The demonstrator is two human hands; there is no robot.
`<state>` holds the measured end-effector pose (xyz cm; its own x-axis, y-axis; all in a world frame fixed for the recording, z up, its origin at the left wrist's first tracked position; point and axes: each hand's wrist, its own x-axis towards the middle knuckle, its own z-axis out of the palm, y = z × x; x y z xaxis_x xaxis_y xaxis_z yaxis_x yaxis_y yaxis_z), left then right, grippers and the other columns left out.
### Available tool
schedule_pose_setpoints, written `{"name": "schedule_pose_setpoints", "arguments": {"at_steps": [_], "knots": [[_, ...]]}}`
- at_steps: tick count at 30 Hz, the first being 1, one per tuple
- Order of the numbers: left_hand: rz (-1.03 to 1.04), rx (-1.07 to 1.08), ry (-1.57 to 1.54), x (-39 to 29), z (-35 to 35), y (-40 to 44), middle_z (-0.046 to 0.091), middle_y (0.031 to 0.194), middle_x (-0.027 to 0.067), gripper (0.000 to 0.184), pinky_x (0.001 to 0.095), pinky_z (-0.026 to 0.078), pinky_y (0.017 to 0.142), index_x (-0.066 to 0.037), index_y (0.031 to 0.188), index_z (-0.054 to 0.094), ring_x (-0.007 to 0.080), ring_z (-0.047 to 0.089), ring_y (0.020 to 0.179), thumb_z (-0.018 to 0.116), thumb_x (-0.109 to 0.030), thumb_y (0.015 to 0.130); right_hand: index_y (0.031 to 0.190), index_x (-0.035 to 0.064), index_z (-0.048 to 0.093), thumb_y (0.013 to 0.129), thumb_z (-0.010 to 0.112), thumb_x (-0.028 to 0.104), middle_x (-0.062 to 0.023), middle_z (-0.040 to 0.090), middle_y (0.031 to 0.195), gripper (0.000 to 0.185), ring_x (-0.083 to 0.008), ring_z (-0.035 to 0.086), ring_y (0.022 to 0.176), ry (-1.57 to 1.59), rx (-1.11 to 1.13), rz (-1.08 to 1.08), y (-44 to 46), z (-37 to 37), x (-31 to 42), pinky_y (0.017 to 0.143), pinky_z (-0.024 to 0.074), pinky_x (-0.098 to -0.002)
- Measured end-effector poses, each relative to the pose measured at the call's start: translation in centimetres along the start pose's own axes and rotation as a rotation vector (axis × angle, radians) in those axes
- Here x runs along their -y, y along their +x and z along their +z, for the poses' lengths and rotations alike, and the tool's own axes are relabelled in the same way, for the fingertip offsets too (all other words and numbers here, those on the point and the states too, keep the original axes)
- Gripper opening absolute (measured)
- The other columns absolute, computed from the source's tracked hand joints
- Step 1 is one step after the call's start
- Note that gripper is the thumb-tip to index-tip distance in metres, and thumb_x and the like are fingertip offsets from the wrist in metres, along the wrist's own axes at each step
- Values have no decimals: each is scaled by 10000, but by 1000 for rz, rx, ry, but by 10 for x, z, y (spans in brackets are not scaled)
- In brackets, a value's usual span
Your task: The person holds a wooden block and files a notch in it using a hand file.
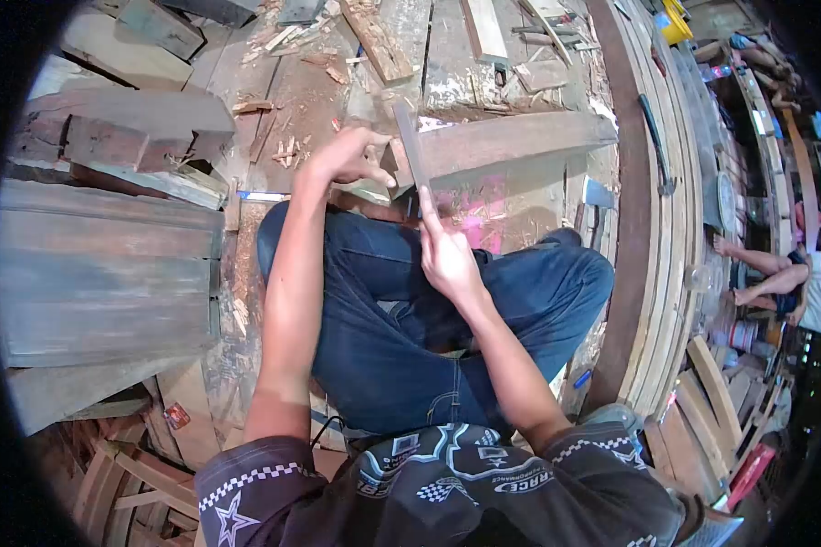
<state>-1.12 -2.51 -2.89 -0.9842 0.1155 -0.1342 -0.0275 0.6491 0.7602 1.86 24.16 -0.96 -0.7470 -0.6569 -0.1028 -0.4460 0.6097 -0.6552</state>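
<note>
My right hand (pixel 449 260) grips a long, narrow flat strip (pixel 410 141), its index finger stretched along it. The strip's kind is not clear; it could be a file or a blade. It stands across the near-left end of a shaped wooden piece (pixel 520 143), which lies on the floor in front of my crossed legs. Close to that same end, my left hand (pixel 348 159) has its thumb and fingers apart, with nothing visibly held. Whether its fingertips touch the wood I cannot tell. Small wood offcuts lie below the left hand, partly hidden.
Wood shavings and offcuts (pixel 374 41) litter the plank floor. Large timber blocks (pixel 109 273) stand at left. Long boards (pixel 670 273) run along the right, with a dark curved bar (pixel 652 137) on them. A hammer-like tool (pixel 597 193) lies nearby. Another person's legs (pixel 762 273) show far right.
</note>
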Motion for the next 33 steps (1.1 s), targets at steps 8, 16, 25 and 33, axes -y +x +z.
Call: {"name": "schedule_pose_setpoints", "arguments": {"at_steps": [8, 16, 25, 33], "knots": [[-48, 83, 117, 34, 11, 2, 676, 1180, 219, 835, 411, 506, 958, -37, 1317, 589, 375, 654, 1070, 905, -414, 642, 1555, 96, 249, 948, 521, 43, -292, 622, 703, 668, -456, 641, 649, 8, -14, -20, -40, 1, -1, 596, 492, -539], [-153, 135, 154, 18, 28, 14, 713, 1017, 235, 886, 403, 563, 837, 55, 1011, 666, 356, 701, 947, 910, -601, 468, 1549, 114, 271, 960, 521, 58, -294, 581, 641, 642, -465, 603, 588, 45, -46, -31, 6, 8, 7, 559, 454, -533], [53, -6, 180, 22, 39, 17, 670, 762, 233, 599, 398, 538, 649, 8, 950, 679, 365, 673, 694, 898, -353, 526, 1552, 116, 261, 972, 516, 88, -298, 594, 660, 634, -461, 624, 623, 65, 26, 42, -8, 5, 8, 575, 475, -538], [3, 3, 165, 18, 36, 17, 674, 826, 231, 619, 425, 533, 696, -12, 1000, 667, 388, 669, 761, 898, -332, 523, 1553, 114, 260, 944, 519, 43, -307, 607, 688, 665, -466, 633, 635, 46, -56, -40, -37, 11, 1, 585, 498, -547]]}}
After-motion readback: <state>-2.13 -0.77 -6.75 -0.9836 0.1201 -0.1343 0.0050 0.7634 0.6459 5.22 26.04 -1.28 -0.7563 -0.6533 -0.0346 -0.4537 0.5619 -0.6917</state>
